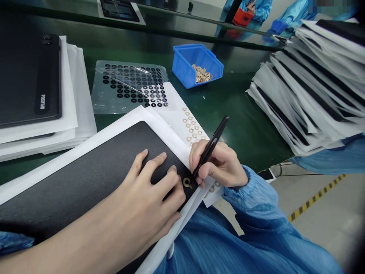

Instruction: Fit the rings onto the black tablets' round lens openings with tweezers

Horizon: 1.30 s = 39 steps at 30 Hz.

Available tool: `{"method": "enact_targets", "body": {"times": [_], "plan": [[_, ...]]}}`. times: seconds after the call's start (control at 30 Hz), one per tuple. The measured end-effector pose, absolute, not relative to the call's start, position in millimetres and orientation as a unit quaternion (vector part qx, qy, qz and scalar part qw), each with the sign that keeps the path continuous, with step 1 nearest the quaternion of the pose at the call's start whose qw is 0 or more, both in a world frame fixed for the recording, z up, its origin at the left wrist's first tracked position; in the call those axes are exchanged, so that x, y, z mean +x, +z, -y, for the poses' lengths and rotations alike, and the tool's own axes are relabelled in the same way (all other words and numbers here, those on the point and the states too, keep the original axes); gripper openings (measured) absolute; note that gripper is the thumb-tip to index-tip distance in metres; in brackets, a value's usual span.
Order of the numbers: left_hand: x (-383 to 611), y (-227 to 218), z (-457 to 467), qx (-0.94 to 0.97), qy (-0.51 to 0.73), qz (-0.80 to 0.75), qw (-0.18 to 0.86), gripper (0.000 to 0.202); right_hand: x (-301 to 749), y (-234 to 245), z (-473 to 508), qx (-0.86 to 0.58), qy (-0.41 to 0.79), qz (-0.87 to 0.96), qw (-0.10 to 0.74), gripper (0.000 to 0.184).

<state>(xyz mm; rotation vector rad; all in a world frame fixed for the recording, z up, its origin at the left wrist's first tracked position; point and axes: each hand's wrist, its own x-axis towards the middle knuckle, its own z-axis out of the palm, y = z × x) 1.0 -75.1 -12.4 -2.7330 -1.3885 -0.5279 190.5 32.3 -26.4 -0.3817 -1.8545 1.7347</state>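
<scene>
My left hand point(154, 190) lies on a black panel point(108, 171), its fingers spread and pressing on the surface. In my right hand point(219, 163) are black tweezers point(213, 142), gripped like a pen and slanting down to the panel's corner. Their tip is beside a small gold-coloured ring with a tab point(187, 182), which sits on the panel near my left fingertips. White paper point(137, 114) lies under the panel. A white sheet point(173, 102) with rows of similar ring pieces reaches out from beneath it, partly hidden by my right hand.
A blue bin point(182, 68) holds small tan pieces. Black rings sit on a clear film sheet point(114, 102). Black tablets with paper are stacked at left point(23, 83); another paper-layered stack point(308, 83) leans at right. People in blue point(262, 11) are across the table.
</scene>
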Motion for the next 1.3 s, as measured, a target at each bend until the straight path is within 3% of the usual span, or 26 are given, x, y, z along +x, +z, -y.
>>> {"method": "enact_targets", "body": {"times": [0.33, 0.8, 1.3], "plan": [[0.7, -11.6, 74.8, -0.881, -0.164, 0.443, 0.018, 0.025, 187.5, -37.1, -24.5, -0.154, 0.656, 0.655, 0.342, 0.015], [0.1, -10.5, 75.1, -0.881, -0.163, 0.444, 0.012, 0.024, 193.0, -32.4, -35.1, -0.129, 0.695, 0.658, 0.258, 0.014], [0.1, -13.1, 75.3, -0.881, -0.18, 0.438, 0.016, 0.026, 187.8, -38.8, -25.4, -0.146, 0.657, 0.66, 0.333, 0.013]]}}
